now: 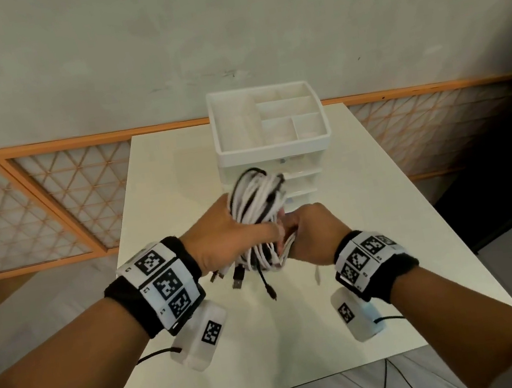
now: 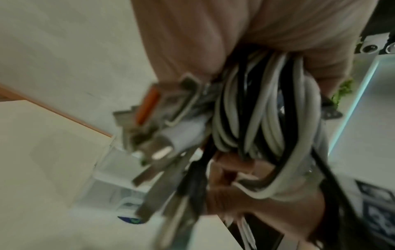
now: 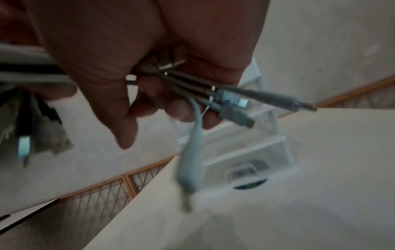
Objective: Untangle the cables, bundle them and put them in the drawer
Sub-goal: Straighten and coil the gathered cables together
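Near the person, both hands are up over the white table [image 1: 178,179], close together. The left hand [image 1: 221,236] has its fingers curled around a fat bundle of cables [image 1: 258,207]. The bundle is made of white and black cords looped many times. It sticks up from the left hand, tilted toward the far side. The right hand [image 1: 311,235] is just beside the left hand and grips the lower end of the same bundle. In the right wrist view, its fingers [image 3: 153,104] are curled over a few thin cords, and small plugs [image 3: 239,104] poke out past them. More plug ends [image 1: 237,277] hang down under the two hands, above the table. In the left wrist view, flat metal plugs [image 2: 149,110] stick out from the bundle, one with an orange part.

Farther away, in the middle of the table, stands a white drawer box [image 1: 275,157]. Its top is an open tray [image 1: 217,126] split into little boxes, and I see nothing inside them. Below the tray are clear drawers [image 3: 252,148] stacked up. They look pushed in. What is in them is too blurry to tell.
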`<state>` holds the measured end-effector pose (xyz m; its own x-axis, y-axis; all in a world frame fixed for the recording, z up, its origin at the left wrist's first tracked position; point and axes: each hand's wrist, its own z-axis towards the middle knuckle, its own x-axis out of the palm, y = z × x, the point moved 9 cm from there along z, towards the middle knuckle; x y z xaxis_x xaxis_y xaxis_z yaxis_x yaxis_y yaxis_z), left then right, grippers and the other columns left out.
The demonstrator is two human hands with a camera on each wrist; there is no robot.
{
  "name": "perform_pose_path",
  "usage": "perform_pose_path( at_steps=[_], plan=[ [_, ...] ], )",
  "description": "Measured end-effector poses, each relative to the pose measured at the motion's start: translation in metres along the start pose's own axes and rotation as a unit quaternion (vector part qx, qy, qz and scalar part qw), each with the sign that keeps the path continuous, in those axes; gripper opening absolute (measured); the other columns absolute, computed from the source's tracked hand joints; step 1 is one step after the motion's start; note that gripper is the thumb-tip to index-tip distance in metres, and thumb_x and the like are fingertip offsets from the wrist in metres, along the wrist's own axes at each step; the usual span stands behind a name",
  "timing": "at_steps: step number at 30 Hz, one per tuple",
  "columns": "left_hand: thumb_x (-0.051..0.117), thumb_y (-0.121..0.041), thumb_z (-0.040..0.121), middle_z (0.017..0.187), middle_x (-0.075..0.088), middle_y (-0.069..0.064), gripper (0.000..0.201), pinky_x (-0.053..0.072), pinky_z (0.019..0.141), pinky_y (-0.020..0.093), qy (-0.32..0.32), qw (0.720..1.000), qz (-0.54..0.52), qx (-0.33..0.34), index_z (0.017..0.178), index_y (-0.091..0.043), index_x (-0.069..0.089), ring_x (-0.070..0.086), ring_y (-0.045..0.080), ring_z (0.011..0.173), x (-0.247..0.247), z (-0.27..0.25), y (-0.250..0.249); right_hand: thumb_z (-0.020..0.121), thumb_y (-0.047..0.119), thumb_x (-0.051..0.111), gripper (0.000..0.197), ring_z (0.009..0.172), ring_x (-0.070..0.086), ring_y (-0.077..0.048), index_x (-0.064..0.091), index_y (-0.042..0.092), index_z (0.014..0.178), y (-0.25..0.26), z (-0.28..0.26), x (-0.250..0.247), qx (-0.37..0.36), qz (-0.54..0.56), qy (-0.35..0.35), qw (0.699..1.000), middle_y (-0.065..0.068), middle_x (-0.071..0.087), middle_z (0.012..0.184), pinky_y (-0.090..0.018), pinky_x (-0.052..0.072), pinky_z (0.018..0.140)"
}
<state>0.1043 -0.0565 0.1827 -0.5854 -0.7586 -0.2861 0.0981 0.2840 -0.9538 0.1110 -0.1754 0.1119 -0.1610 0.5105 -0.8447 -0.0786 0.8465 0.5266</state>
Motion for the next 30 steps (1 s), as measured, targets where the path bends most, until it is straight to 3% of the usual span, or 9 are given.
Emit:
perform_pose_path(
  at_steps=[3,4,7,10,15,18,20,25,30],
  plan=[
    [0.076,-0.018,0.076,0.075,0.07,-0.002,0.011,0.058,0.081,0.04,0.022,0.997,0.069,-0.033,0.079,-0.023,0.067,0.068,0.015,0.076,0.017,0.002,0.006,0.069,0.048,0.027,0.027,0.071,0.055,-0.024,0.043,0.026,0.064,0.016,0.006,-0.014,-0.028,-0.103,-0.019,0.994,-0.004,0.067,0.078,-0.028,0.035,0.063],
    [0.075,-0.021,0.075,0.075,0.069,-0.005,0.011,0.057,0.079,0.038,0.005,0.996,0.085,-0.035,0.079,-0.025,0.066,0.066,0.013,0.075,0.018,0.003,0.006,0.066,0.045,0.022,0.026,0.072,0.054,-0.026,0.04,0.026,0.066,0.021,0.007,-0.018,-0.036,-0.113,-0.02,0.993,-0.003,0.064,0.076,-0.026,0.031,0.062],
    [0.073,-0.017,0.077,0.083,0.069,0.001,0.015,0.056,0.075,0.035,-0.06,0.991,0.116,-0.024,0.089,-0.019,0.064,0.066,0.016,0.079,0.01,0.007,0.003,0.071,0.031,0.042,0.013,0.06,0.042,-0.018,0.037,0.026,0.06,0.026,0.001,-0.034,-0.02,-0.075,-0.033,0.996,0.012,0.042,0.058,-0.017,0.02,0.051],
    [0.071,-0.018,0.073,0.075,0.066,-0.006,0.018,0.053,0.065,0.031,-0.044,0.992,0.106,-0.043,0.083,-0.027,0.059,0.064,0.013,0.07,0.011,0.01,0.009,0.078,0.012,0.057,0.018,0.054,0.039,-0.011,0.045,0.021,0.067,0.027,-0.002,-0.044,-0.014,-0.051,-0.048,0.997,0.015,0.04,0.058,-0.012,0.021,0.052],
    [0.066,-0.017,0.064,0.072,0.068,0.002,0.022,0.056,0.061,0.041,-0.018,0.993,0.092,-0.077,0.084,-0.021,0.058,0.066,0.02,0.064,0.017,0.011,0.024,0.077,0.013,0.067,0.005,0.062,0.056,-0.011,0.062,0.012,0.077,0.034,-0.005,-0.048,-0.03,0.022,-0.063,0.997,0.008,0.06,0.066,-0.017,0.039,0.056],
    [0.065,-0.008,0.069,0.077,0.071,0.004,0.019,0.06,0.065,0.041,-0.075,0.991,0.085,-0.069,0.085,-0.019,0.063,0.07,0.024,0.072,0.005,0.011,0.026,0.073,0.014,0.08,0.022,0.072,0.069,-0.014,0.071,0.013,0.093,0.021,-0.007,-0.049,-0.006,0.201,-0.055,0.978,0.0,0.074,0.082,-0.026,0.054,0.065],
    [0.065,-0.004,0.073,0.074,0.072,0.006,0.014,0.059,0.065,0.04,-0.126,0.988,0.054,-0.078,0.084,-0.013,0.066,0.07,0.023,0.069,-0.008,0.01,0.029,0.082,0.019,0.079,0.019,0.064,0.066,-0.014,0.071,0.011,0.097,0.011,-0.011,-0.056,0.017,0.285,-0.049,0.957,-0.002,0.073,0.079,-0.024,0.052,0.06],
    [0.062,0.004,0.078,0.07,0.069,0.02,0.012,0.056,0.053,0.032,-0.21,0.969,-0.061,-0.111,0.088,0.011,0.063,0.064,0.022,0.055,-0.029,0.004,0.037,0.1,0.031,0.055,0.03,0.061,0.058,-0.01,0.072,0.005,0.099,0.004,-0.021,-0.056,-0.006,0.284,-0.014,0.959,0.006,0.064,0.069,-0.027,0.044,0.061],
    [0.061,0.003,0.077,0.078,0.069,0.027,0.018,0.056,0.057,0.033,-0.218,0.967,-0.062,-0.118,0.092,0.013,0.061,0.065,0.022,0.057,-0.028,0.006,0.039,0.102,0.031,0.045,0.035,0.06,0.046,0.001,0.07,0.011,0.115,0.014,-0.026,-0.038,-0.015,0.321,0.027,0.947,0.022,0.059,0.065,-0.008,0.037,0.06]
  ],
)
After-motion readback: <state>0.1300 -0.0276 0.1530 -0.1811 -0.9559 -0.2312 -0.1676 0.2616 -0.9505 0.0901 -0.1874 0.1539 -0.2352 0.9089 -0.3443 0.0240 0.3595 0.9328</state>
